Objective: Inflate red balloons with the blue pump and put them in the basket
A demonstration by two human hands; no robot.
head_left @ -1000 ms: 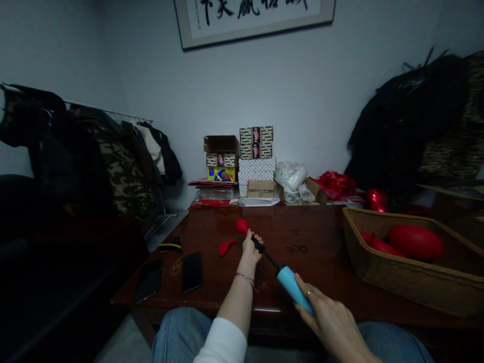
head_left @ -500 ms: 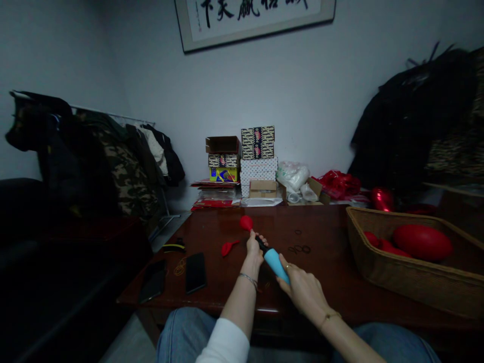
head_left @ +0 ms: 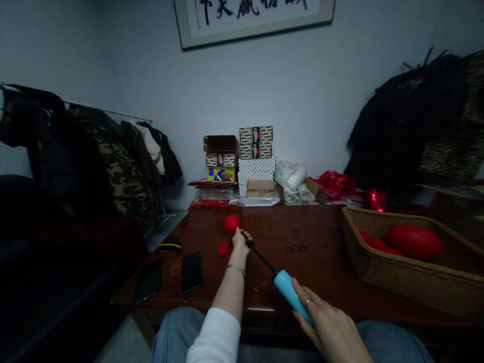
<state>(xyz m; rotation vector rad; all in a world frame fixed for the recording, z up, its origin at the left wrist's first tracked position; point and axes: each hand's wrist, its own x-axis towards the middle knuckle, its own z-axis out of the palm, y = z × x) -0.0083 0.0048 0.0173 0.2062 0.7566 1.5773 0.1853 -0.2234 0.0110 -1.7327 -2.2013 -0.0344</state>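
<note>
My left hand (head_left: 240, 242) is closed round the black nozzle end of a hand pump and the neck of a small red balloon (head_left: 232, 222), which swells out just beyond my fingers. My right hand (head_left: 327, 327) grips the light blue pump handle (head_left: 291, 294), drawn back toward me so that the thin black rod (head_left: 263, 258) shows between the two hands. Both hands hover over the near part of a dark wooden table (head_left: 321, 262). A limp red balloon (head_left: 224, 247) lies on the table just left of my left hand.
A wicker basket (head_left: 401, 282) at the right holds inflated red balloons (head_left: 414, 241). Two dark phones (head_left: 192, 272) and rubber bands (head_left: 176, 266) lie at the table's left front. Boxes (head_left: 256, 161) and bags stand at the far edge. Coats hang at both sides.
My right hand pushed the blue handle in toward my left hand, then pulled it back out. The red balloon at the nozzle has moved a little left and looks slightly larger.
</note>
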